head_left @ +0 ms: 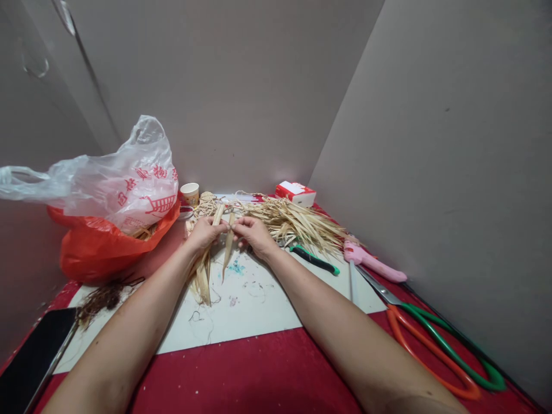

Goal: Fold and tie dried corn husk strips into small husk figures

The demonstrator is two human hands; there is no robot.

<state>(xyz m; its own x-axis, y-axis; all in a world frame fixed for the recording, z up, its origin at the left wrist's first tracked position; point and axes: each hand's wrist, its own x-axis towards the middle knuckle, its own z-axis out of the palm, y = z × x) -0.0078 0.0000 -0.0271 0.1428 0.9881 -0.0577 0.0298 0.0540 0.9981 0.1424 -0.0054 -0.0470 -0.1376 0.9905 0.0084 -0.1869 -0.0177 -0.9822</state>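
Above the white sheet, my left hand point(206, 234) is closed with thumb and fingers on a bundle of pale dried leaf strips point(202, 279), which hang below it and stick up above. Close beside it, my right hand point(254, 234) pinches a single dried leaf strip point(228, 256) that points down between the two hands. Their fingertips nearly meet; whether they touch is too small to tell. Behind my right hand lies a large heap of dried leaf strips point(302, 221). Green-and-black handled pliers point(314, 260) rest just right of that hand, their jaws partly hidden.
A red plastic bag point(107, 244) with a white bag point(125, 184) stands left, near a paper cup point(190, 192). Right are a pink glue gun point(375, 264) and scissors point(431, 339). A red-and-white box point(296, 194) sits behind; a black device point(37, 351) lies front left. Grey walls enclose the table.
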